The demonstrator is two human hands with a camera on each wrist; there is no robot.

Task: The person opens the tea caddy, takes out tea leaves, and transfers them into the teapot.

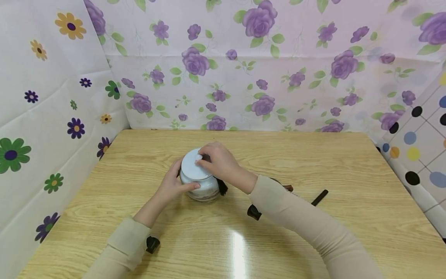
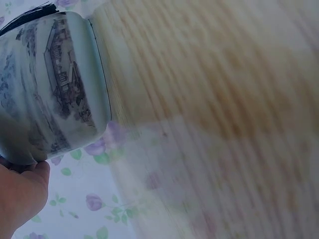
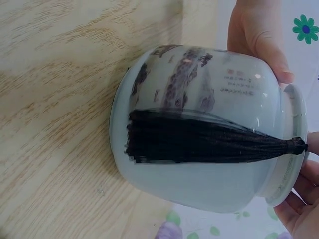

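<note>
A lidded white porcelain jar (image 1: pixel 203 190) with a painted landscape stands on the wooden table. My left hand (image 1: pixel 174 182) holds its left side, thumb across the front; the other fingers are mostly hidden behind. From above, my right hand (image 1: pixel 223 161) pinches the knob of the pale lid (image 1: pixel 191 167), which sits on the jar. Down the jar's right side hangs a black tassel (image 3: pixel 199 139), its knotted top close to my right fingers. Whether those fingers also touch its cord, I cannot tell. In the left wrist view the painted wall of the jar (image 2: pixel 65 74) shows.
Right of the jar, partly hidden by my right forearm, lie a dark flat stick (image 1: pixel 319 197) and a small brown piece (image 1: pixel 288 188). Small black devices (image 1: pixel 254 212) show at both sleeves. Flowered cloth (image 1: pixel 216 77) hangs behind the wooden table (image 1: pixel 313 155).
</note>
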